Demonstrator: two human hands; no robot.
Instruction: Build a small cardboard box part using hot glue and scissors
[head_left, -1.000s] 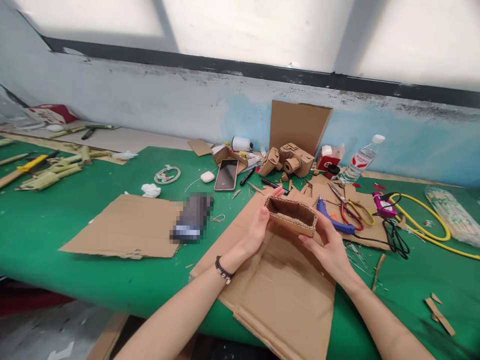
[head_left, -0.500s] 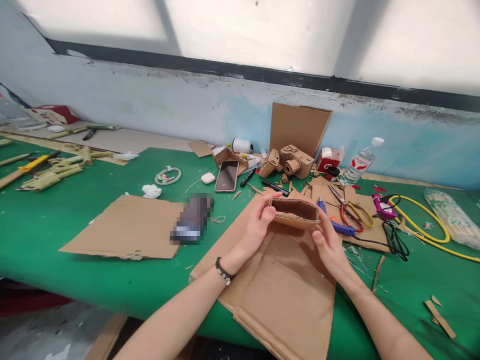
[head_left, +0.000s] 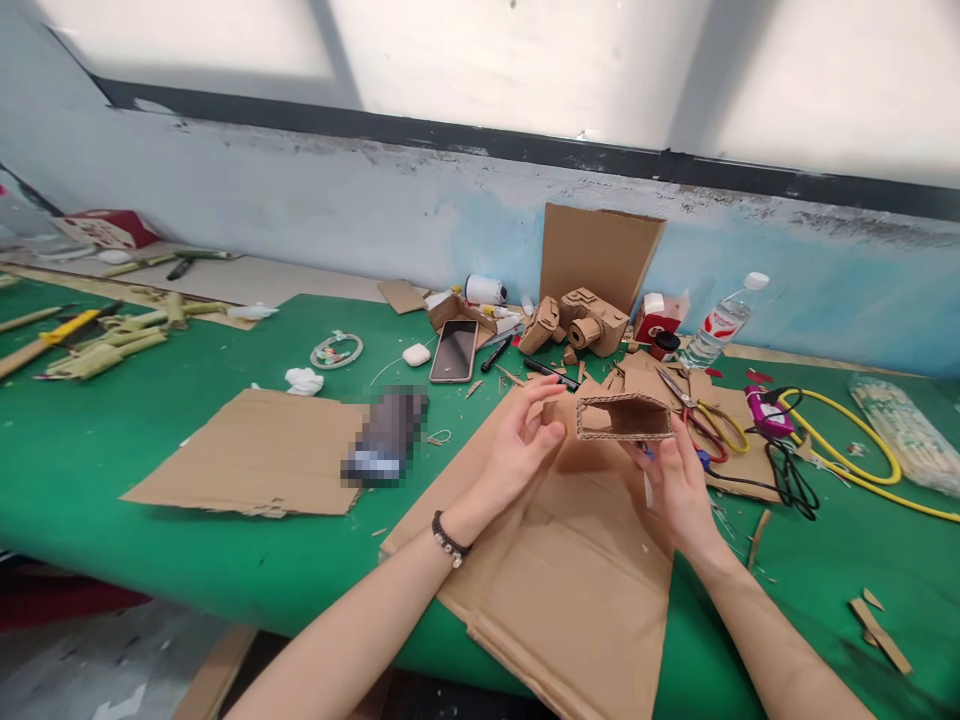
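Note:
A small hollow cardboard box, its open end facing me, is held above a large cardboard sheet. My right hand grips the box at its right end, with the thumb in front and fingers behind. Just left of the box, my left hand has its fingers apart and curved, with nothing between them. A gap shows between that hand and the box. Behind my right hand a blue tool on a black cable is mostly hidden.
Scissors, a purple device, a yellow cable and a water bottle are at the right. Cardboard cameras stand behind. A phone and another cardboard sheet lie left.
The box has shifted right and turned in my right hand. My left hand has let go of its left end, and its fingers have spread.

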